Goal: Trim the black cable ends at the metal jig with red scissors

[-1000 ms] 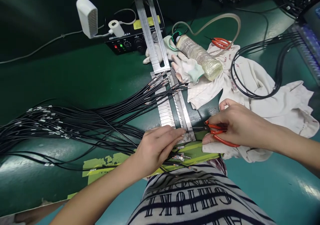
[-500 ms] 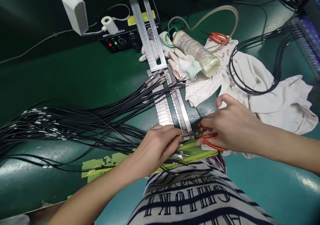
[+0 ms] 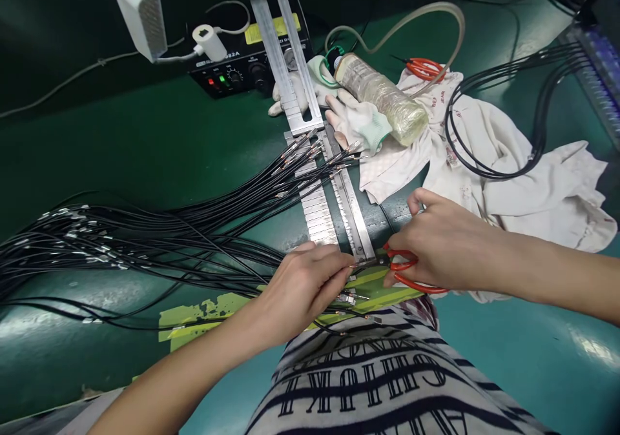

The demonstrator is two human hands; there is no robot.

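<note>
Right grip (image 3: 431,244) is closed round the scissors (image 3: 421,287), their red handles under my fingers at the desk's near edge. Blades point left at my left grip (image 3: 307,286); can't tell if they're parted, too small. Left grip: thumb and forefinger together, pinched on a cable (image 3: 353,265), only its tip showing. Both are at the near end of the steel jig (image 3: 317,209).

Bundle (image 3: 227,202) runs in from the left across the desk (image 3: 145,144), some ends lying over the jig. More ends poke out below my left grip, above green tape (image 3: 213,307). Right of the jig: glove (image 3: 356,122), bottle (image 3: 382,90) on its side, cloth (image 3: 547,202) under a coil (image 3: 484,172).
</note>
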